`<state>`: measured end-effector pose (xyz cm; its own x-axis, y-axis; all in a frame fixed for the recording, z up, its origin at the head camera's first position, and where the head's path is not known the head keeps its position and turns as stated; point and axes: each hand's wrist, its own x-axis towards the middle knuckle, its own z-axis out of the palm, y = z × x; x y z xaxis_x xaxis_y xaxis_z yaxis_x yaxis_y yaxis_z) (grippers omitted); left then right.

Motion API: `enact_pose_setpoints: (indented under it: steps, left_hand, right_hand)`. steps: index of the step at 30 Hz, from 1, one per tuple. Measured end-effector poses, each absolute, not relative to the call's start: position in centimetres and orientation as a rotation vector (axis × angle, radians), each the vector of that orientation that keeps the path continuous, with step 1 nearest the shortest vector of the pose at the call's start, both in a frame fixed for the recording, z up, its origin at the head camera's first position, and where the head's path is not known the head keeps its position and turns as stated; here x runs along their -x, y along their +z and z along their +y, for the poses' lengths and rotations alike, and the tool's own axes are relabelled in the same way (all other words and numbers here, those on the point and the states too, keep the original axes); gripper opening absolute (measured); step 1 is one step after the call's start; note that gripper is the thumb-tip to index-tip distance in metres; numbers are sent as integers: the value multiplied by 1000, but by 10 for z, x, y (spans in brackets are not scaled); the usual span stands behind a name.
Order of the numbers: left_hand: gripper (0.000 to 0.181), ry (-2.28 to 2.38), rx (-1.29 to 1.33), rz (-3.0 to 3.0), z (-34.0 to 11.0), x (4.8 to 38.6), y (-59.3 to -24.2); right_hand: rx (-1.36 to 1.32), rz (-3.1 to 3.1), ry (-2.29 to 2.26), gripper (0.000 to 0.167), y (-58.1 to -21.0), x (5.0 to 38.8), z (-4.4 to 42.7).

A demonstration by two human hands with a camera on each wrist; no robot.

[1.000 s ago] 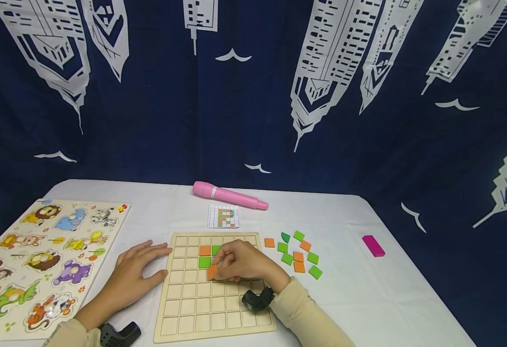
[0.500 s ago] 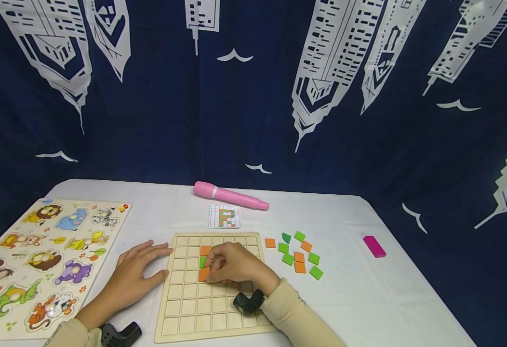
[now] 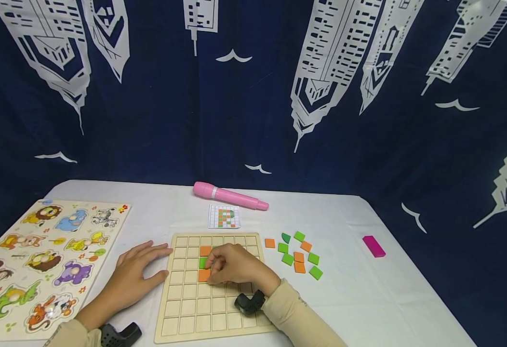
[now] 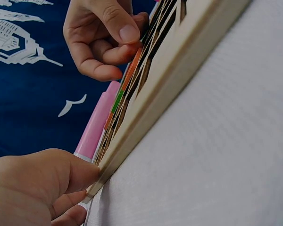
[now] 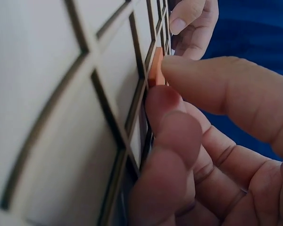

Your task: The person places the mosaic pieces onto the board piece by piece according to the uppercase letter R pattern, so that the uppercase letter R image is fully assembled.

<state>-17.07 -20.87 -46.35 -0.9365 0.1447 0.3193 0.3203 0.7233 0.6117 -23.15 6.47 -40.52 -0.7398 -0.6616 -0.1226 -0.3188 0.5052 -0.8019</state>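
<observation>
A wooden grid board (image 3: 187,307) lies on the table in the head view. My left hand (image 3: 135,274) rests at its left edge, fingers extended, the thumb touching the rim; the left wrist view shows that thumb (image 4: 82,173) against the board's side. Over the board, my right hand (image 3: 238,264) has its fingers curled at an orange square tile (image 3: 204,275). In the right wrist view, thumb and fingertip meet the raised orange tile (image 5: 156,68) at its cell. Above it in the same column sit a green tile (image 3: 203,262) and another orange tile (image 3: 205,251). Cells behind the right hand are hidden.
Loose orange and green tiles (image 3: 287,259) lie right of the board. Behind it are a pattern card (image 3: 224,216) and a pink microphone-shaped pen (image 3: 231,196). An animal puzzle board (image 3: 49,270) lies left; a magenta block (image 3: 373,246) lies far right.
My right hand has moved slightly left with the orange tile, which now lies at a cell below the green one. The left hand stays in place.
</observation>
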Motion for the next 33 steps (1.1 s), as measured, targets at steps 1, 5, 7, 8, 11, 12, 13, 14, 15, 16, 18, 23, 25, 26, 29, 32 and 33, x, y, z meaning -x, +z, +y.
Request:
enact_pose_setpoints:
  steps: [1,5,7,8,11,12,13,14,15,16,18,23,25,26,29,32,33]
  left_hand:
    - [45,-1018,368,-2680,-209,171,-464]
    - [45,-1015,368,-2679,-208,171,-464]
    - [45,-1013,367,-2680,-208,171,-464]
    - [45,-1013,366,-2681,-208,171,-463]
    - [45,-1010,368,-2678,-209,170,-463]
    - [45,-1009,368,-2678,-209,170,-463]
    - [45,-1008,369,-2677,-209,170,-463]
    - [45,-1007,370,-2676,-209,170,-463]
    - [45,-1006,371,-2675,-209,170,-463]
    - [45,-1006,370,-2676,-209,170,-464]
    - [45,-1005,369,-2677,-209,171,-464]
    - [45,-1009,366,-2679,-208,170,-464]
    - [45,-1007,362,-2683,-208,170,-464]
    - [45,-1007,360,-2685,-208,170,-463]
    - [46,-1004,359,-2687,-208,171,-463]
    - [45,-1005,363,-2685,-209,171,-464]
    - [45,-1004,366,-2684,-209,171,-464]
  right_hand:
    - [821,2334,-1116,20,-405,232,65]
    - [917,2310,-1104,16,-406,234,72]
    - [976,2274,-1110,14,-405,236,78]
    - [1003,2250,-1120,14,-405,237,81]
    - [1033,2188,-1163,13,-405,239,92]
    - [1031,2172,-1179,14,-405,240,96]
    - [1021,2162,-1200,16,-405,240,100]
    - [1008,2155,-1221,17,-405,241,105]
    - [988,2153,-1241,19,-404,241,109]
    - [973,2146,-1262,21,-404,241,114]
    - [946,2147,-1299,25,-405,242,125]
    - [913,2170,-1362,26,-407,245,152]
    - [892,2190,-1377,25,-408,247,163]
    - [874,2202,-1384,25,-408,247,168]
    - [804,2258,-1385,24,-408,248,182]
    - [748,2296,-1391,24,-409,250,193]
    - [737,2304,-1390,24,-409,250,196]
